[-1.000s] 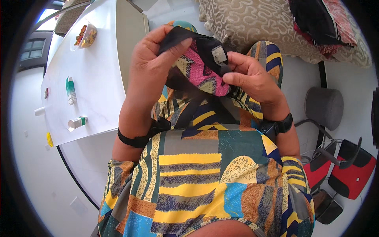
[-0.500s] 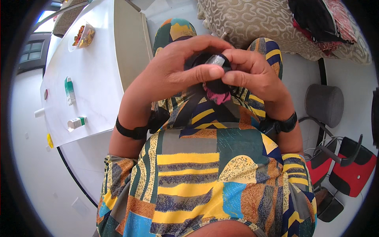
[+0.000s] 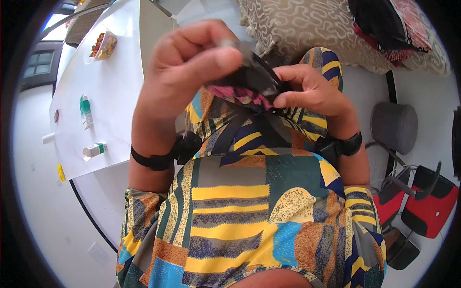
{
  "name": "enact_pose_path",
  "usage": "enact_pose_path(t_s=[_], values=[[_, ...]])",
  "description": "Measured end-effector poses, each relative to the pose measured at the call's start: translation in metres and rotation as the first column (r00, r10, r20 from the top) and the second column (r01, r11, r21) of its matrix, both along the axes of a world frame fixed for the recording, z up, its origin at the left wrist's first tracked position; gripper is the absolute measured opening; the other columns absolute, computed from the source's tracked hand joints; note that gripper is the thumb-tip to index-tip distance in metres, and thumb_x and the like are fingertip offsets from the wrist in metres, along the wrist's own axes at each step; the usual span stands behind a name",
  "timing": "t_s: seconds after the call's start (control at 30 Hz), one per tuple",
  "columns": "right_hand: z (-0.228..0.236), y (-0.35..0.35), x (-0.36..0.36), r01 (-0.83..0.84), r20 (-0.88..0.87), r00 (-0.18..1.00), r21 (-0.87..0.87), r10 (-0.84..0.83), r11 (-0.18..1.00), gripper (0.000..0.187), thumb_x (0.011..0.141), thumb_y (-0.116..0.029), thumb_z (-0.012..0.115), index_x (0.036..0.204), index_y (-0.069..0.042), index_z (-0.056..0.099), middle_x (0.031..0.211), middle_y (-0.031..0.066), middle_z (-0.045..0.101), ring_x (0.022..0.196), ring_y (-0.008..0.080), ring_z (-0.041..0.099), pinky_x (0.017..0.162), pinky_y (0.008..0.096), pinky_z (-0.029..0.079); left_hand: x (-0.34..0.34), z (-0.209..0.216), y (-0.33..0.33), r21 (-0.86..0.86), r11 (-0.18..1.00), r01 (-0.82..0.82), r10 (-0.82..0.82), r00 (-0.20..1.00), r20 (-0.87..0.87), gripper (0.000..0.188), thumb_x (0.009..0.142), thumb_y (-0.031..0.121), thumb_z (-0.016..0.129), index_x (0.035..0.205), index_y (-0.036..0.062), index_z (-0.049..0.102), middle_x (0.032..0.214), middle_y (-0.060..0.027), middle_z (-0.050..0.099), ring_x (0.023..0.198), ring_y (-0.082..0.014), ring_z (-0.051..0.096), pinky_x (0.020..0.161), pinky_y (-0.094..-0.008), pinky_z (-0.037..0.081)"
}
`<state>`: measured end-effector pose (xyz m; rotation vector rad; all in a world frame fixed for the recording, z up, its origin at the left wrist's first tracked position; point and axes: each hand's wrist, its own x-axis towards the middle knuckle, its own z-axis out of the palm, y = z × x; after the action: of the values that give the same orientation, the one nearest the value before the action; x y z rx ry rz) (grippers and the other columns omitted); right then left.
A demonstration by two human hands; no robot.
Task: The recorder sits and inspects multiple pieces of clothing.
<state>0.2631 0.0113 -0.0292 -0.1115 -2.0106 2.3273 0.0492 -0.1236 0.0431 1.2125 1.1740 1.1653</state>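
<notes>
One piece of black cloth with a pink patterned part (image 3: 252, 79) is held in front of the person, over the lap, bunched rather than spread. The right hand (image 3: 312, 91) pinches its right end between thumb and fingers. The left hand (image 3: 192, 62) is at the upper left of the cloth, fingers curled and thumb stretched along it (motion blurs the tip, and a pale smear beside it), so whether it grips the fabric I cannot tell. As for progress, the piece is in hand and secured at one end, but it is neither flat nor set down; how much is left to do cannot be judged from this view. Below it spreads the person's patchwork-print garment (image 3: 230, 192), and a black strap sits on each wrist. To the left, a white table (image 3: 120, 96) carries a clear tub (image 3: 104, 56) with red and yellow contents, plus two green-and-white cartons (image 3: 86, 113). Beyond the right knee is a beige cushion (image 3: 297, 29) with dark and reddish cloths (image 3: 379, 21) on it; farther right, a red-and-black chair (image 3: 430, 201)
</notes>
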Motion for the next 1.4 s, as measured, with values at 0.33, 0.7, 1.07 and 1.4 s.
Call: enact_pose_path(t_s=[0.33,0.7,1.07,1.4], values=[[-0.006,0.024,0.022,0.190,0.090,0.969,0.321,-0.229,0.928,0.028,0.090,-0.018,0.062,0.110,0.002,0.060,0.090,0.0039,0.063,0.086,0.0106,0.053,0.079,0.0268,0.045,-0.046,0.013,-0.025,0.304,0.907,-0.290,0.032,0.769,0.638,0.048,0.098,0.037,0.040,0.128,0.0006,0.043,0.117,-0.0193,0.055,0.119,-0.0347,0.049,0.102,-0.0511,0.038],[0.054,0.044,0.087,0.350,-0.399,0.677,-0.564,-0.618,0.748,0.041,0.096,-0.023,0.039,0.130,-0.001,0.049,0.124,0.0159,0.057,0.114,0.0290,0.056,0.101,0.0403,0.042,-0.016,0.007,-0.006,0.081,0.982,-0.169,0.188,0.881,-0.433,0.045,0.071,0.013,0.080,0.106,0.0025,0.055,0.095,-0.0010,0.059,0.085,-0.0065,0.056,0.070,-0.0190,0.048],[0.022,0.068,0.088,0.477,-0.170,0.732,-0.564,-0.660,0.674,0.038,0.099,-0.024,0.041,0.123,0.001,0.055,0.122,0.0138,0.060,0.112,0.0254,0.057,0.100,0.0363,0.042,-0.007,-0.011,-0.009,-0.001,0.994,-0.105,0.095,0.897,0.431,0.022,0.088,0.010,0.060,0.106,-0.0018,0.056,0.100,-0.0056,0.063,0.086,-0.0068,0.058,0.075,-0.0212,0.048],[0.043,0.049,0.052,0.721,-0.262,0.686,0.363,-0.678,0.590,0.043,0.100,-0.034,0.039,0.112,0.002,0.059,0.107,0.0095,0.061,0.097,0.0153,0.057,0.091,0.0253,0.039,0.001,-0.018,-0.009,0.046,0.999,-0.006,-0.019,0.844,0.536,0.022,0.088,0.010,0.059,0.105,-0.0033,0.052,0.095,-0.0056,0.060,0.085,-0.0088,0.059,0.077,-0.0222,0.048]])
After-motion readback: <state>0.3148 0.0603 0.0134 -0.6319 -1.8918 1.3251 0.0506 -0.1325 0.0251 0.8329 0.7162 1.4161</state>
